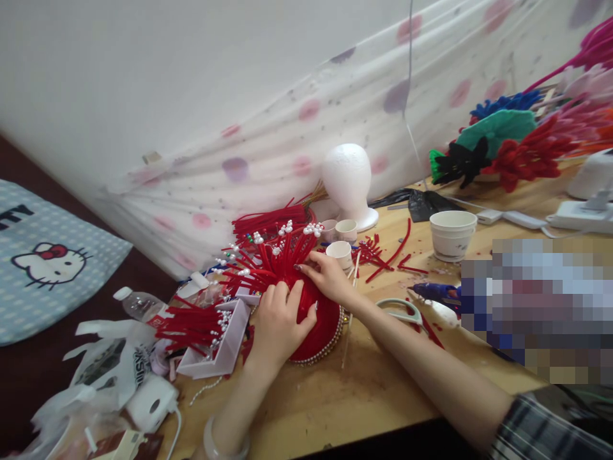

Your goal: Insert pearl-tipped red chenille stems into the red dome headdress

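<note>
In the middle of the table sits a red headpiece [313,342], a domed base with a pearl-trimmed rim. From its top fan out several red fuzzy stems [268,259] tipped with white pearls. My left hand [281,319] grips the near left side of the headpiece, its fingers curled over it and its thumb apart. Against the right side of the stems, my right hand [329,276] has its fingers and thumb closed at a stem's base; the exact contact is partly hidden. Left of the headpiece, a white box [225,354] holds more pearl-tipped red stems [194,326].
Behind stands a white foam head [348,182]. Small paper cups [339,254], scissors [405,310], a blue glue gun [438,292] and a larger white cup [453,235] lie to the right. A plastic bottle [138,305] and bags [108,358] crowd the left edge.
</note>
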Motion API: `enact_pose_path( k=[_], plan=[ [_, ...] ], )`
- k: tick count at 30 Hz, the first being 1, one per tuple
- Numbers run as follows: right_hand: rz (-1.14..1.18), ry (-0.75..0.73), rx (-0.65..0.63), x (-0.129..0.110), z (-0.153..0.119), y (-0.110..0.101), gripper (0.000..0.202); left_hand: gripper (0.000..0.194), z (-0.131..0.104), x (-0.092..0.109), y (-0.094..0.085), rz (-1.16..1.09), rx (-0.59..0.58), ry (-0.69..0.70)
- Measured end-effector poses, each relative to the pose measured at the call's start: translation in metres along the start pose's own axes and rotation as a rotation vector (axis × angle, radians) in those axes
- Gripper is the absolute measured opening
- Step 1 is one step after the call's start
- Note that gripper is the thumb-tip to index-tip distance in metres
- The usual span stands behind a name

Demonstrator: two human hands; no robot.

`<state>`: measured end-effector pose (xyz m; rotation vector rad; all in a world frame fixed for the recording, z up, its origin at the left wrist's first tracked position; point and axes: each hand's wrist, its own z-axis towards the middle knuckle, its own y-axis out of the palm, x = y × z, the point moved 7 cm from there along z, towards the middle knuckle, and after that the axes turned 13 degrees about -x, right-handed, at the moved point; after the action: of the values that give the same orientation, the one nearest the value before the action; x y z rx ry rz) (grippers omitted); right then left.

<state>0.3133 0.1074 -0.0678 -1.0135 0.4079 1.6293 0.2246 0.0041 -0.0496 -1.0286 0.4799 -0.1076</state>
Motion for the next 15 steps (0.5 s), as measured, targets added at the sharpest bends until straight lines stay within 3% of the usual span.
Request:
enact_pose_path(
  k=[11,15],
  plan=[
    [-0.019,-0.001,-0.022,0.0019,0.0011,0.0021,0.013,0.037,-0.0011,0.0006,-0.0007,-0.001,0.007,-0.013],
    [-0.014,-0.012,-0.02,0.0033,0.0003,0.0022,0.004,0.032,-0.0082,0.0015,-0.0039,-0.043,0.114,-0.007]
  ],
)
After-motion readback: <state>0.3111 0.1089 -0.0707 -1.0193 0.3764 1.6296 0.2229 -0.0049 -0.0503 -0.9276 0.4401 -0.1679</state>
